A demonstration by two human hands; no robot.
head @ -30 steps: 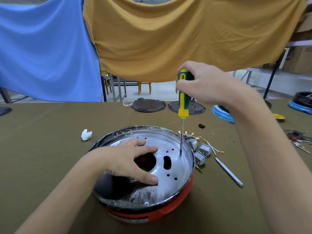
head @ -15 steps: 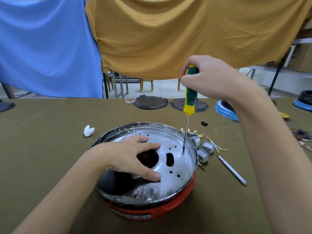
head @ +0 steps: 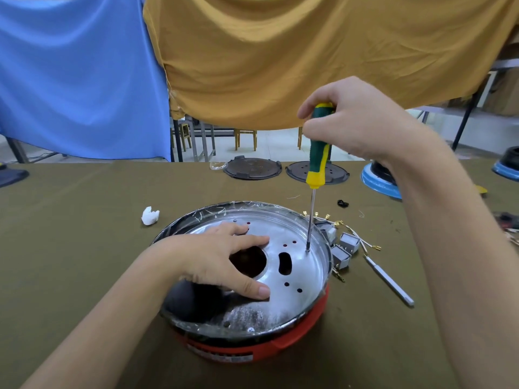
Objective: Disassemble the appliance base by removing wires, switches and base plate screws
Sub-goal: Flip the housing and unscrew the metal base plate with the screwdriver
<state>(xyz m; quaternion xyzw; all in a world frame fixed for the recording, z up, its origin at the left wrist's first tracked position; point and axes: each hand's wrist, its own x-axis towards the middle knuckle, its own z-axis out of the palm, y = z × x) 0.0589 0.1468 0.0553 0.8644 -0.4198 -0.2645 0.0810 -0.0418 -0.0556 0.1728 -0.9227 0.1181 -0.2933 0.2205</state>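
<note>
- I see the round red appliance base [head: 295, 335] with its shiny metal base plate [head: 297, 273] standing on the olive-green worktop [head: 70, 234], in the middle, near me.
- My right hand [head: 354, 122] has its fingers closed around the green and yellow screwdriver [head: 317, 155], which stands almost upright with its tip on the right part of the plate.
- My left hand [head: 222, 259] lies flat on the plate, fingers straight and spread, beside the big centre hole.
- Small grey switches [head: 344, 248] with wires [head: 365, 242] lie just right of the base.
</note>
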